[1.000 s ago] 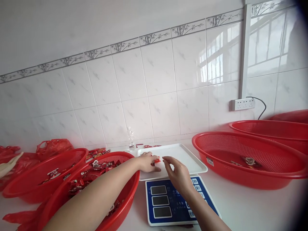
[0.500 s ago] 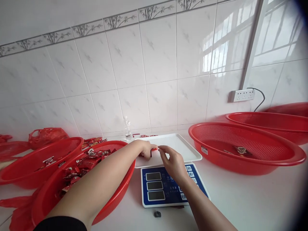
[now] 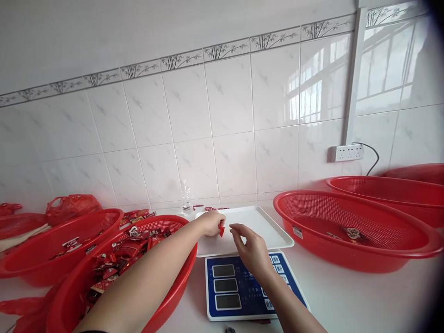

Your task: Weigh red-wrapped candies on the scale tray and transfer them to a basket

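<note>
Over the left part of the white weighing tray [image 3: 255, 226], my left hand [image 3: 212, 224] is closed on a small red packet [image 3: 221, 230]. Only a pointed red corner sticks out past the fingers. My right hand [image 3: 250, 247] hovers just to the right, above the tray's front edge. Its thumb and forefinger are drawn together in a pinch, apart from the packet; anything tiny between the tips is too small to make out. Below is the scale's blue panel [image 3: 227, 285], partly covered by my right forearm. My left arm crosses a red basket [image 3: 180, 291] of red-wrapped packets [image 3: 130, 247].
At right, a red basket [image 3: 347, 256] holds a few packets; another red basket [image 3: 391, 185] stands behind. More baskets [image 3: 31, 273] and a red plastic bag [image 3: 72, 206] lie left. A clear bottle [image 3: 186, 199] is by the wall. A small dark object [image 3: 229, 330] lies in front.
My right fingers have come away from the red packet, leaving a gap between the hands. My left hand keeps the packet. The camera view has tilted, so everything sits lower.
</note>
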Demonstrator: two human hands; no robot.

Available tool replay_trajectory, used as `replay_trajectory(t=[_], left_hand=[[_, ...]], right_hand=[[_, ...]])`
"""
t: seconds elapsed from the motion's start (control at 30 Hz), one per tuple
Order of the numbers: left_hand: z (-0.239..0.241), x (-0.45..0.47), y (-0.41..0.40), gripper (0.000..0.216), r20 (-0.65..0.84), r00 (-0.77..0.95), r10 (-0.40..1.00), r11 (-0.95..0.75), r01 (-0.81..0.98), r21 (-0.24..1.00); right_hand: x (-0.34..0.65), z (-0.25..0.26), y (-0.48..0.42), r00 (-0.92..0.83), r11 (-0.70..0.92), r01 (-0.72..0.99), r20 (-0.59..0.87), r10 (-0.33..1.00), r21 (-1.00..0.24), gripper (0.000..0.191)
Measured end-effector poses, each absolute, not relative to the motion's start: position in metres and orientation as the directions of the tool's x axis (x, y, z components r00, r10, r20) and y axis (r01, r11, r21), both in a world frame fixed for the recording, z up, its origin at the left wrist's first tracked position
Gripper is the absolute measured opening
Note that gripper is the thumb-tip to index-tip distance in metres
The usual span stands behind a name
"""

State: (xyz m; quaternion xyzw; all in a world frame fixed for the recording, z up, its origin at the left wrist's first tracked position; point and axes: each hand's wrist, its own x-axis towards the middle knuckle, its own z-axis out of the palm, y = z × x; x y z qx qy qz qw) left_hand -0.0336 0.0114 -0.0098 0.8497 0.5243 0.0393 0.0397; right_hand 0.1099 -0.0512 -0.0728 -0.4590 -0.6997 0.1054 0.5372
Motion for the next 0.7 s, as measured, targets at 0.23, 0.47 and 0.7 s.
replay_trajectory(t=[0.23,0.47,0.7], left_hand=[[-0.006,-0.036,0.007,0.016,0.109,0.303,0.947,-0.294,0.673,0.678],[0.001,-0.046,0.005,0.015,0.094,0.237,0.967,-0.185,0.397,0.899],[0.016,-0.078,0.005,0.017,0.25,0.127,0.96,-0.28,0.429,0.859]], right_hand=[[0.11,-0.075,-0.05,-0.006,0.554,0.526,0.648,0.761,-0.645,0.028],[0.11,-0.072,-0.052,-0.01,0.539,0.526,0.629,0.778,-0.658,0.029],[0.111,-0.073,-0.052,0.002,0.545,0.525,0.641,0.768,-0.654,0.03]])
